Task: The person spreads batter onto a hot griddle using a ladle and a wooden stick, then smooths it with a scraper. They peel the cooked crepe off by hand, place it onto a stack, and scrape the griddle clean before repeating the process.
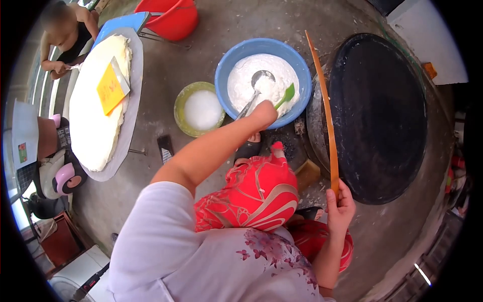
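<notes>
My left hand (265,115) is closed on a green spatula (288,94) over a blue basin (221,75). The basin holds thick white batter (244,70). A metal ladle (262,76) lies in the batter, its handle leaning on the near rim beside my left wrist. In my right hand (341,204) is the lower end of a long, thin wooden strip (329,121), held upright between fingers and thumb. It runs along the near side of a large round black griddle (380,121). Left of the basin stands a yellow-green bowl (179,118) with white contents.
At the left, a round table (132,116) carries a pale stack of flat sheets (95,136) with a yellow-and-white packet (111,88) on it. A red bucket (176,20) stands behind. Another person (70,32) sits at the upper left. A dark phone-like object (165,147) lies on the floor.
</notes>
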The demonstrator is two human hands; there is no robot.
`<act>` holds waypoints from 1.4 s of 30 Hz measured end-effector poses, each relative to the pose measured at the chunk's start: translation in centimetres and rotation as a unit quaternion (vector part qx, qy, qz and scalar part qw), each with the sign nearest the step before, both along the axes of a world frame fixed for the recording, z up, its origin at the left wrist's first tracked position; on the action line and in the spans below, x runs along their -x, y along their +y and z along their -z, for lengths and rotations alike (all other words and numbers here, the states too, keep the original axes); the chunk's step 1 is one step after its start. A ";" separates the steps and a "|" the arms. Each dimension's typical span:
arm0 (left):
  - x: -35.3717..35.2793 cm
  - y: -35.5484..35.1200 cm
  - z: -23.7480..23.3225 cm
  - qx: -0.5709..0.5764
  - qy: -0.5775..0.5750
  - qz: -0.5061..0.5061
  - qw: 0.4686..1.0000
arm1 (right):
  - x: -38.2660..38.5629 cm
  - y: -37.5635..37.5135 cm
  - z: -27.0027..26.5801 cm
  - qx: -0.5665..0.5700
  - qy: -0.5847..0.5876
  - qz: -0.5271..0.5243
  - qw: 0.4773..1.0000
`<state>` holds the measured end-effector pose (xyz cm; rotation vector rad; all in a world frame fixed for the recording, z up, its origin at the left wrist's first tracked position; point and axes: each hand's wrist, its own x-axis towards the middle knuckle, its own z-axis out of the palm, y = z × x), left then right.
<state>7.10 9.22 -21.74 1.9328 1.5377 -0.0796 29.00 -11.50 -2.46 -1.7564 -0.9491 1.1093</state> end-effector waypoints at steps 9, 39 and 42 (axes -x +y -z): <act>-4.3 -2.2 1.8 0.028 -0.003 0.072 0.997 | -0.1 -0.1 -0.6 0.044 0.041 0.019 0.998; 10.1 3.5 -8.0 0.157 0.156 0.227 0.948 | 0.7 0.8 -0.2 0.029 0.036 -0.005 0.999; 11.9 5.5 -8.7 0.109 0.235 0.238 0.936 | 0.7 1.1 -0.1 0.023 0.041 -0.011 0.999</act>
